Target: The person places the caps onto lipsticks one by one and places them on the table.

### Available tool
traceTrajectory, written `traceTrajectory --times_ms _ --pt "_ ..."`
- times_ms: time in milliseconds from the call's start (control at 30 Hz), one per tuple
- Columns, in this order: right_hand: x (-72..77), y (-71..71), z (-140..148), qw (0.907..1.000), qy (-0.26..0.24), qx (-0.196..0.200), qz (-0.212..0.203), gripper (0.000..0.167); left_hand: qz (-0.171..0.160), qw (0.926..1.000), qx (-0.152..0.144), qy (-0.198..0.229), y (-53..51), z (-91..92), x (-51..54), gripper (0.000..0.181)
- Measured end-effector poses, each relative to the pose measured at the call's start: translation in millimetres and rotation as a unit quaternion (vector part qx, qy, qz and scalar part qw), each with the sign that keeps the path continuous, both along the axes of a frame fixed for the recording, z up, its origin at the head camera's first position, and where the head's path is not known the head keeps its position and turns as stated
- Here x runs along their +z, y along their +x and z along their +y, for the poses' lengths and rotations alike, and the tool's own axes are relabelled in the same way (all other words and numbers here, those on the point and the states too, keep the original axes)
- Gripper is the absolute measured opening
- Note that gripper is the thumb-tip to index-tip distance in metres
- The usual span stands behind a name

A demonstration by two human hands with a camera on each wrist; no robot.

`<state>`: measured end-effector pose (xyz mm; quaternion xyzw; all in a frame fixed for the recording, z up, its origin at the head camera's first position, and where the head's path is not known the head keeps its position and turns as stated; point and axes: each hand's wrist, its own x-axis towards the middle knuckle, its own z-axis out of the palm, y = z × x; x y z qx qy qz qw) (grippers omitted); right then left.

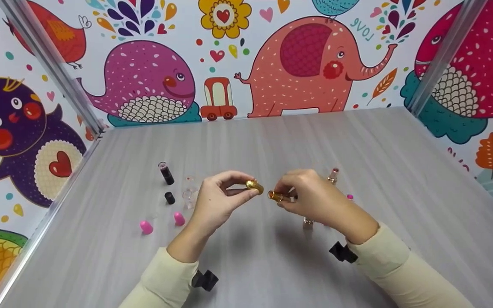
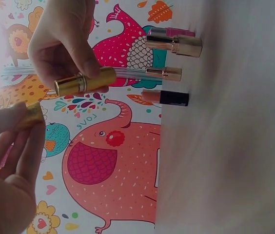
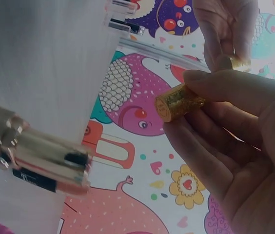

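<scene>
My left hand (image 1: 218, 196) pinches a short gold lipstick cap (image 1: 255, 186) between thumb and fingers, held above the table. Just right of it, my right hand (image 1: 315, 194) grips a gold lipstick tube (image 1: 275, 196), its open end facing the cap with a small gap between. In the left wrist view the cap (image 2: 31, 115) shows in my fingertips and the tube (image 2: 86, 82) lies sideways in the other hand. The right wrist view shows the tube's flat base (image 3: 164, 109). Whether lipstick shows inside the tube is too small to tell.
Left on the grey table (image 1: 246, 145) are a black lipstick (image 1: 166, 173), a black cap (image 1: 169, 197), a clear cap (image 1: 188, 199) and two pink caps (image 1: 146, 227). Several lipsticks (image 2: 174, 45) stand at the right, partly behind my right hand. Patterned walls enclose the table.
</scene>
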<state>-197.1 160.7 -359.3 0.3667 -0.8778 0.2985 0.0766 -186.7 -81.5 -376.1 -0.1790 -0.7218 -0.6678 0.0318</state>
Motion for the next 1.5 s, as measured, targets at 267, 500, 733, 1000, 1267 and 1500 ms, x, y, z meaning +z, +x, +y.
traceTrajectory --times_ms 267,500,733,1000,1267,1500 --pt "-7.8 -0.1 -5 0.9996 -0.022 0.012 0.009 0.017 0.000 0.9998 -0.021 0.006 0.9 3.7 -3.6 0.022" --pt "-9.1 0.3 -6 0.9991 -0.036 0.021 0.012 0.018 0.002 0.9995 -0.025 0.020 0.8 4.6 -4.4 0.020" --pt "-6.7 2.5 -7 0.9995 -0.028 0.014 0.006 0.016 0.017 0.9994 -0.028 0.000 1.6 5.6 -7.6 0.020" --pt "-5.6 4.4 -10 0.9992 -0.037 0.012 -0.004 0.016 0.023 0.9992 -0.032 -0.005 3.2 7.1 -10.0 0.021" --pt "-7.8 4.3 -11 0.9981 -0.060 0.013 0.000 0.017 0.021 0.9992 -0.034 -0.003 4.2 9.8 -11.8 0.021" --pt "-9.5 4.8 -12 0.9978 -0.066 0.010 0.006 0.015 0.019 0.9994 -0.030 0.002 4.2 12.2 -15.1 0.021"
